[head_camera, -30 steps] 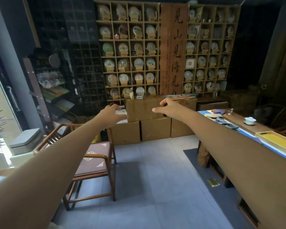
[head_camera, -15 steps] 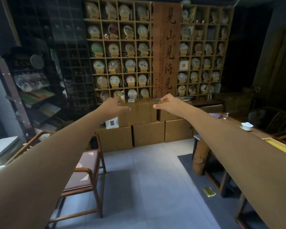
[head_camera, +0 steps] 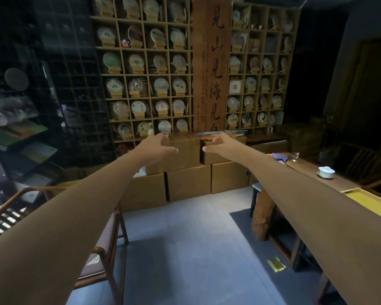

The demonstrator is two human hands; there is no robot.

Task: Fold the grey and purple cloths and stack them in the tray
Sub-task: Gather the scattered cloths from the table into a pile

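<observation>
Both the left hand (head_camera: 157,146) and right hand (head_camera: 219,145) reach forward with loose, empty fingers, so folding seems unstarted; the crumpled purple cloth (head_camera: 279,156) on the long wooden table (head_camera: 330,179) lies well right of the right hand, needing a turn there.

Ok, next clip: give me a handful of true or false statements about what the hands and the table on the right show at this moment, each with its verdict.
1. Both the left hand and the right hand are held out in the air, holding nothing. True.
2. The crumpled purple cloth already lies in the shallow yellow tray. False: it lies on the long wooden table, at the far end, apart from the tray.
3. A white lidded teacup on a saucer stands on the table between cloth and tray. True.
4. The left hand grips the wooden armchair. False: it is raised well above the chair.
</observation>
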